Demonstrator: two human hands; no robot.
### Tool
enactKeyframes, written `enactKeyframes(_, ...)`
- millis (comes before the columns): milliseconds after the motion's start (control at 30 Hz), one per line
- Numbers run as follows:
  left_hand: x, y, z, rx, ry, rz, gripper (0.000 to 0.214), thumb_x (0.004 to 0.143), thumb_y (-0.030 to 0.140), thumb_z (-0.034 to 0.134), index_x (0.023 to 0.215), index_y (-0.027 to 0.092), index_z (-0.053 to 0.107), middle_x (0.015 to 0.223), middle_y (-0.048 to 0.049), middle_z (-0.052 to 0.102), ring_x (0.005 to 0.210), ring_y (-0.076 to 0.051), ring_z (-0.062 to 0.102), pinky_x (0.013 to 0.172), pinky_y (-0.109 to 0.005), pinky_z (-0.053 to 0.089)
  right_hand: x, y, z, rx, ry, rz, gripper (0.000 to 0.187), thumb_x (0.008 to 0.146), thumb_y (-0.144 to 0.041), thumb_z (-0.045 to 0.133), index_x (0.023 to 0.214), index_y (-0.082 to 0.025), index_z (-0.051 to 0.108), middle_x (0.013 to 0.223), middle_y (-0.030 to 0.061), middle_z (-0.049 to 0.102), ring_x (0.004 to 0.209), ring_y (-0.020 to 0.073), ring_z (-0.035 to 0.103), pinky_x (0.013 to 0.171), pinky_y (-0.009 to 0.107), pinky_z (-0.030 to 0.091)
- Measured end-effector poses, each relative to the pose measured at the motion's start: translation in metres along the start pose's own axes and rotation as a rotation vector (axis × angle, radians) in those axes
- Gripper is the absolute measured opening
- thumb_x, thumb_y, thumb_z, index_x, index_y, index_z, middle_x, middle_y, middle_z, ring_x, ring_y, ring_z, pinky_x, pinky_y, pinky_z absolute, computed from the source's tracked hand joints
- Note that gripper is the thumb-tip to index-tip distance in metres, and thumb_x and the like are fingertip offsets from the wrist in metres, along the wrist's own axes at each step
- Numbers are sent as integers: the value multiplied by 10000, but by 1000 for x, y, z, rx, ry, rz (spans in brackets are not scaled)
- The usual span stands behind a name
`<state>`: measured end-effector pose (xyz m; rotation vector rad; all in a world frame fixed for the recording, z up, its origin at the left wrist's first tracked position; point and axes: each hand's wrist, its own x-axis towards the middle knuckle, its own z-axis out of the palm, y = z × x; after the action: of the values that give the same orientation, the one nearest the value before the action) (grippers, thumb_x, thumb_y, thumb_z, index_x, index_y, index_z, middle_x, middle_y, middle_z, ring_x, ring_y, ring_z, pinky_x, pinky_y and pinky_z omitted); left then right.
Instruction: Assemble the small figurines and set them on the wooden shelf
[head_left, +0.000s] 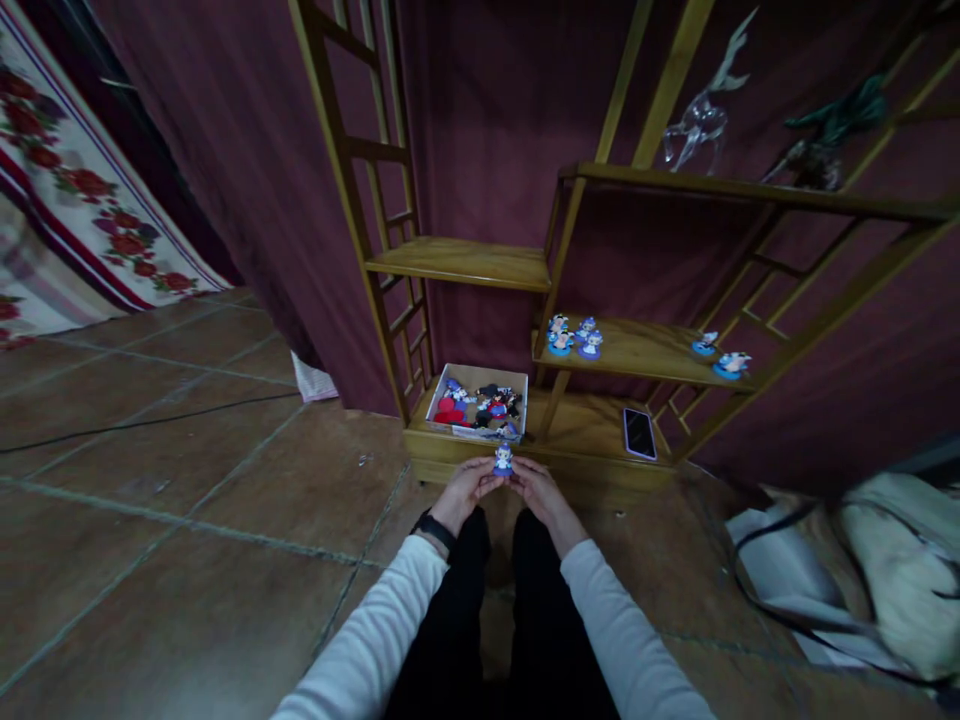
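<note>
Pinching its base, I hold the figurine point(503, 458) upright, left hand point(466, 487) and right hand point(540, 490) sharing the grip. The box point(480, 378) sits just behind.

My left hand point(469, 487) and right hand point(541, 492) pinch the figurine point(502, 458). My fingertips cover its base, and its details are too small to make out. Just beyond my fingers, the box point(486, 374) holds a jumble of small figures I cannot tell apart. Far right of my fingers, a pale bag point(892, 570) is blurred and cut off by the frame edge. High above them, a dark ornament point(829, 125) is only a smear. My sleeves point(390, 620) run out at the bottom edge.
</note>
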<state>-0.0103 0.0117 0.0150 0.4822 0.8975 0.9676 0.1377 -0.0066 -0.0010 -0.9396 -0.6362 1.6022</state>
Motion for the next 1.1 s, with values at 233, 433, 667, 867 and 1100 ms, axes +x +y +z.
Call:
enactKeyframes(233, 2, -7, 7, 29, -43, 16, 51, 768, 68, 612, 804, 68, 650, 745, -105, 690, 639, -129, 664, 685, -244, 557, -2, 4, -1, -15, 68, -125, 275, 550, -354, 749, 753, -204, 640, 774, 15, 679, 724, 155, 616, 668, 291, 493)
enactKeyframes(433, 0, -9, 9, 24, -50, 22, 74, 755, 61, 631, 827, 58, 648, 769, -118, 689, 706, -153, 677, 710, -247, 555, -7, 0, 0, 1, 65, -103, 319, 526, -360, 739, 781, -197, 639, 790, 23, 680, 745, 160, 616, 665, 287, 487)
enactKeyframes(667, -1, -12, 10, 23, -41, 19, 79, 781, 34, 582, 832, 62, 635, 747, -99, 684, 679, -137, 671, 667, -222, 557, -10, 1, 1, -66, 75, -126, 308, 549, -378, 710, 784, -195, 635, 792, 10, 667, 728, 147, 606, 697, 302, 490)
enactKeyframes(867, -8, -19, 12, 32, -52, 136, 138, 730, 23, 635, 840, 102, 606, 742, -62, 683, 676, -137, 667, 719, -279, 555, -10, 6, 0, -174, 28, -269, 283, 590, -340, 681, 829, -193, 642, 854, 11, 671, 812, 154, 599, 794, 293, 459)
enactKeyframes(1100, -9, -22, 15, 67, -76, 163, 363, 665, 15, 694, 1002, 123, 611, 728, -46, 684, 684, -135, 655, 785, -331, 528, -15, 2, 1, -324, 93, -348, 301, 590, -293, 673, 875, -208, 627, 863, 6, 676, 828, 168, 607, 837, 300, 441)
